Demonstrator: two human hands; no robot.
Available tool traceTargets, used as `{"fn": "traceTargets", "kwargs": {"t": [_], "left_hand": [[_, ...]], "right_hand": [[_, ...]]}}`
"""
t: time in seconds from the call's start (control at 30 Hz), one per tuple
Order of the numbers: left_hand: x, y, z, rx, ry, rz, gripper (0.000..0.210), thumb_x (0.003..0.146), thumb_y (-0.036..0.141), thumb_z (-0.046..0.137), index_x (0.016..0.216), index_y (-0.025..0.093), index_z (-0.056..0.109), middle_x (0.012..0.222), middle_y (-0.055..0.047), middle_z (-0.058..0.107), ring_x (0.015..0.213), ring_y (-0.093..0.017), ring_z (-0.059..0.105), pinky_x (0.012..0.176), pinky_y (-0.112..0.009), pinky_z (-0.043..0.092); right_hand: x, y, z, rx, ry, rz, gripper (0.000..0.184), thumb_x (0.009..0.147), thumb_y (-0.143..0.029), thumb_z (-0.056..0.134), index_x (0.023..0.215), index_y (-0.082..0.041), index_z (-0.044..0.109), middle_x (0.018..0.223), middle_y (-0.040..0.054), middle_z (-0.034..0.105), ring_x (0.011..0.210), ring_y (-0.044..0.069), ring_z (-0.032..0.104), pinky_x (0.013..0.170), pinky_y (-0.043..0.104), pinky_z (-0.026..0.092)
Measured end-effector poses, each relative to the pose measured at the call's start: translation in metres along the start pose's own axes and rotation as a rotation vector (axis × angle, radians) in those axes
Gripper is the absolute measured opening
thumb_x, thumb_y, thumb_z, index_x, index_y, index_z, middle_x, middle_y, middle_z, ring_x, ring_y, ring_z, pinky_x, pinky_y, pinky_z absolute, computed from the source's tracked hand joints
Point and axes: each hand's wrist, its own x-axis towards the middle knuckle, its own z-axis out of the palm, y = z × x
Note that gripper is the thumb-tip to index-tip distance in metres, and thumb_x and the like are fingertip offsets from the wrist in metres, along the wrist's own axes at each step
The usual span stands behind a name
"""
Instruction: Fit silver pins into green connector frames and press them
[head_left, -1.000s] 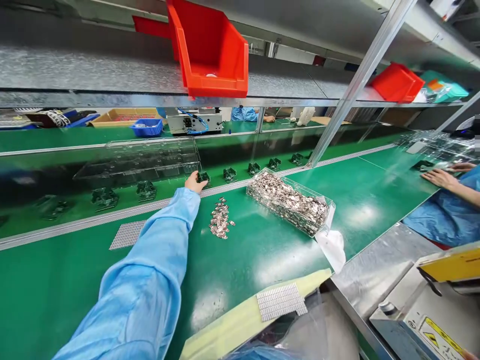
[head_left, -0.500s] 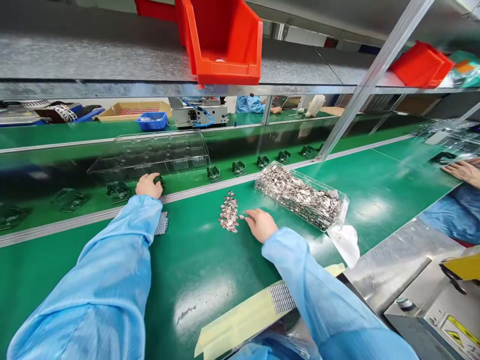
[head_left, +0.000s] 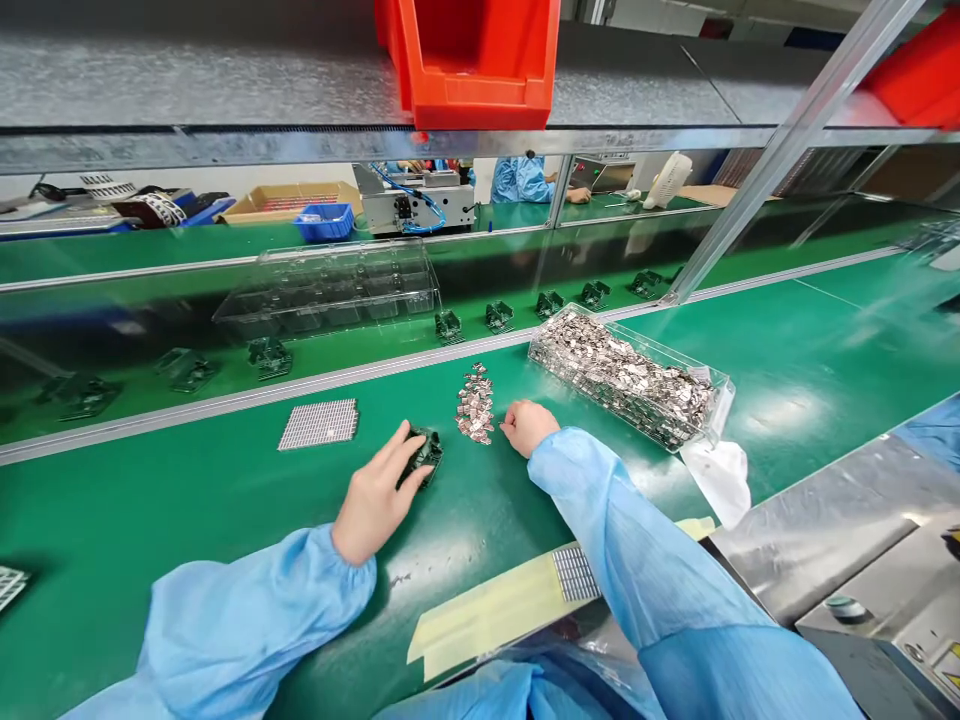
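1. your left hand (head_left: 376, 495) has come back from the far belt (head_left: 352, 352) to the near worktop (head_left: 465, 520), thumb and fingers pinching 1 dark green part (head_left: 429, 456).
2. that part is now just left and near of the small metal pieces (head_left: 475, 405), which seems to put both within easy reach.
3. your right hand (head_left: 529, 428) stays right of them, fingertips pressed together; whether they hold 1, i cannot tell.

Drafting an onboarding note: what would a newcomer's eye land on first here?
Likely the bright red bin at top centre, on the grey shelf, then the clear box of shiny metal pieces, right of centre on the green worktop. Near the middle, the left hand holds a dark green part; the right hand is just right of a small loose pile.
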Motion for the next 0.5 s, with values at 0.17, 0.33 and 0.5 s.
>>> {"fn": "traceTargets", "kwargs": {"t": [0.17, 0.33, 0.5], "left_hand": [[-0.011, 0.008, -0.015, -0.055, -0.162, -0.083, 0.088, 0.076, 0.049, 0.075, 0.147, 0.023, 0.031, 0.155, -0.018, 0.036, 0.14, -0.034, 0.04, 0.112, -0.051, 0.042], [-0.001, -0.008, -0.017, -0.145, -0.407, -0.15, 0.108, 0.066, 0.045, 0.083, 0.151, 0.024, 0.02, 0.154, -0.019, 0.035, 0.142, -0.038, 0.036, 0.112, -0.055, 0.039], [0.0, 0.013, -0.002, -0.299, -0.406, -0.256, 0.087, 0.072, 0.031, 0.077, 0.144, 0.023, 0.029, 0.13, -0.012, 0.059, 0.115, -0.029, 0.063, 0.1, -0.046, 0.051]], "right_hand": [[-0.033, 0.001, -0.028, 0.095, -0.024, -0.028, 0.019, 0.079, -0.009, 0.07, 0.064, -0.018, 0.061, 0.061, 0.0007, 0.063, 0.065, 0.018, 0.063, 0.059, 0.026, 0.044], [-0.108, 0.014, -0.051, 0.363, -0.028, -0.175, 0.008, 0.086, -0.02, 0.062, 0.083, -0.021, 0.069, 0.074, -0.0006, 0.071, 0.069, 0.015, 0.067, 0.063, 0.024, 0.05], [-0.168, 0.029, -0.032, 0.626, 0.151, -0.298, 0.017, 0.089, -0.027, 0.058, 0.088, -0.025, 0.075, 0.083, 0.0028, 0.071, 0.078, 0.018, 0.066, 0.07, 0.029, 0.051]]}}
